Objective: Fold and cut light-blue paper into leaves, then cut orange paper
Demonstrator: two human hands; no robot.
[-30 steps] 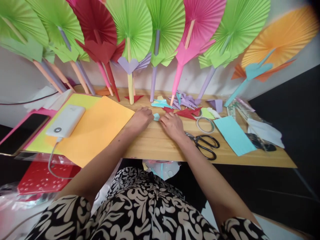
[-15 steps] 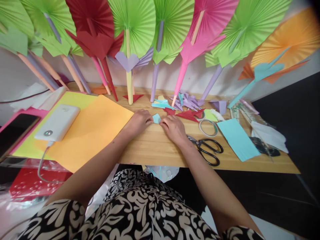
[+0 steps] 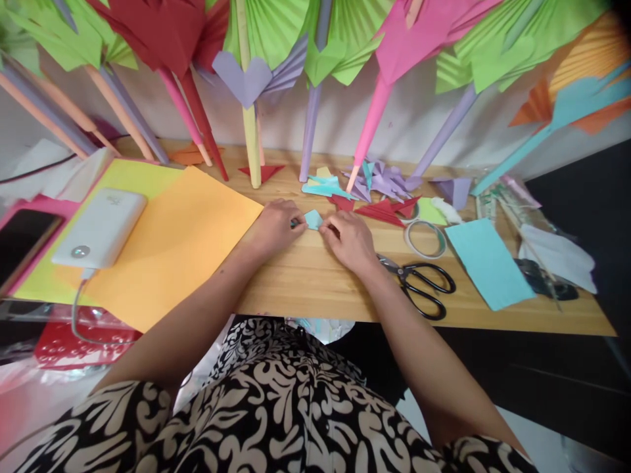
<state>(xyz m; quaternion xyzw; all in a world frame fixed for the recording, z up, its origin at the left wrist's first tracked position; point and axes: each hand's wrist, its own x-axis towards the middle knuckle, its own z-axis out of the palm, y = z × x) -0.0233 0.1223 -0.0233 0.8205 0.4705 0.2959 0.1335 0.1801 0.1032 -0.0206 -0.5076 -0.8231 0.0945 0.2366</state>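
Note:
A small piece of light blue paper (image 3: 313, 219) lies between my two hands, just above the wooden table (image 3: 300, 276) or on it; I cannot tell which. My left hand (image 3: 279, 225) pinches its left side, fingers closed. On the opposite side my right hand (image 3: 349, 240) has thumb and fingers closed on the right edge. Black-handled scissors (image 3: 419, 284) rest beside my right wrist. Beyond my hands are red paper scraps (image 3: 382, 211), a light blue folded scrap (image 3: 323, 186) and crumpled purple paper (image 3: 387, 179).
At left, a white power bank (image 3: 101, 226) with a cable sits on orange paper (image 3: 192, 246), near a phone (image 3: 27, 240). A tape roll (image 3: 424, 239) and a blue paper sheet (image 3: 488, 263) lie at right. Paper fans on sticks (image 3: 374, 121) lean along the wall.
The camera has tilted down, so the fans sit higher in view. Both hands stay at the small blue paper, its outline slightly different between the fingers.

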